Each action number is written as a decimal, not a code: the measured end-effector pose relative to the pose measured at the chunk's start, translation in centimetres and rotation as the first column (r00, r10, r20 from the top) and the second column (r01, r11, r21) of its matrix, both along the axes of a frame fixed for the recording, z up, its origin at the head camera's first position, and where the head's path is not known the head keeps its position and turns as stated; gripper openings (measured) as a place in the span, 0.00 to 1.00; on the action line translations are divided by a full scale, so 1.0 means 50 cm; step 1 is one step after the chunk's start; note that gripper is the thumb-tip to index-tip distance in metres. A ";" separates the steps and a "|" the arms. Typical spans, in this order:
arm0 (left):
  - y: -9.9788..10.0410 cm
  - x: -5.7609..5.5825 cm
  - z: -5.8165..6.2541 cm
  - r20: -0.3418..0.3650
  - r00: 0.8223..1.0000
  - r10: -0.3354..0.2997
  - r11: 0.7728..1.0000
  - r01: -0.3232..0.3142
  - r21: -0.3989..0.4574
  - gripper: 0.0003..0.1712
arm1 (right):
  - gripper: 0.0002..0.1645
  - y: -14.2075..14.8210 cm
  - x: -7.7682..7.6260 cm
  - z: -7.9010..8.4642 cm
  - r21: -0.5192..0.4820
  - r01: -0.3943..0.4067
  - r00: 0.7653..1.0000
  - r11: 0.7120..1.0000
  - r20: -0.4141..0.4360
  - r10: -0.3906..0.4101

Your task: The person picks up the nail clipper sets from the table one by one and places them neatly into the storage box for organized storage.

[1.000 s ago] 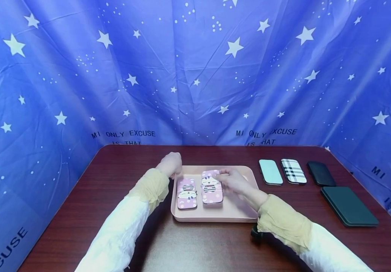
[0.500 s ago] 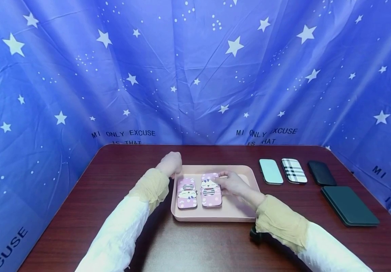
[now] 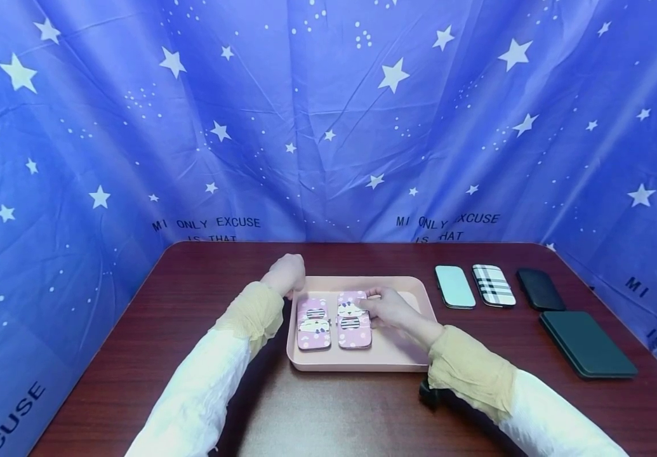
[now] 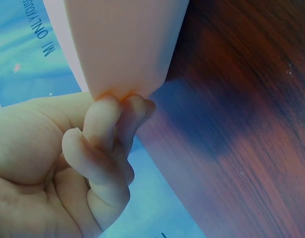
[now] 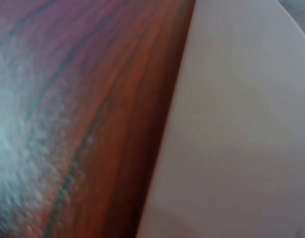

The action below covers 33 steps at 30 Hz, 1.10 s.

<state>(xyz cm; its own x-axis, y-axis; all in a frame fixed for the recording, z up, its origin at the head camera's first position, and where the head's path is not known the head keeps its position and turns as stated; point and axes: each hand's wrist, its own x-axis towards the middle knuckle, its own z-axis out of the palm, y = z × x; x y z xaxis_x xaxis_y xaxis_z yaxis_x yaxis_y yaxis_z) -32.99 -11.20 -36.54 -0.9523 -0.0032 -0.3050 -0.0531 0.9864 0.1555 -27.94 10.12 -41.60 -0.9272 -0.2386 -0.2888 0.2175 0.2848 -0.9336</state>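
Observation:
Two pink cases with a cartoon animal print lie side by side in a pale pink tray (image 3: 402, 346). My right hand (image 3: 390, 308) holds the upper right edge of the right pink case (image 3: 355, 336), thumb and fingers about its side. The left pink case (image 3: 313, 327) lies untouched beside it. My left hand (image 3: 285, 274) grips the tray at its far left corner. The left wrist view shows the curled fingers (image 4: 103, 116) against the tray wall (image 4: 120, 44). Only the tray wall (image 5: 231, 124) and tabletop show in the right wrist view.
Right of the tray lie a mint case (image 3: 455, 287), a plaid case (image 3: 494, 286), a black case (image 3: 541, 289) and a larger dark green case (image 3: 588, 344). A small black object (image 3: 430, 393) shows under my right wrist. A starry blue curtain (image 3: 328, 127) hangs behind the table.
My right hand has brought the right pink case slightly down toward the tray's near side, settling it level with the left one. My left hand has stayed on the tray corner.

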 end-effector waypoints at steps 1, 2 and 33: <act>0.000 0.000 0.000 -0.002 1.000 -0.001 1.000 0.001 -0.001 0.12 | 0.20 -0.001 0.000 -0.001 -0.002 0.003 1.000 1.000 0.001 -0.003; -0.001 0.000 0.000 -0.002 1.000 0.000 1.000 0.000 -0.003 0.12 | 0.20 -0.002 0.000 0.000 -0.005 0.004 1.000 1.000 0.004 -0.004; -0.002 0.002 -0.003 -0.033 0.999 -0.028 0.999 0.027 -0.023 0.17 | 0.33 -0.011 0.012 0.002 0.455 0.019 0.950 0.890 -0.286 0.126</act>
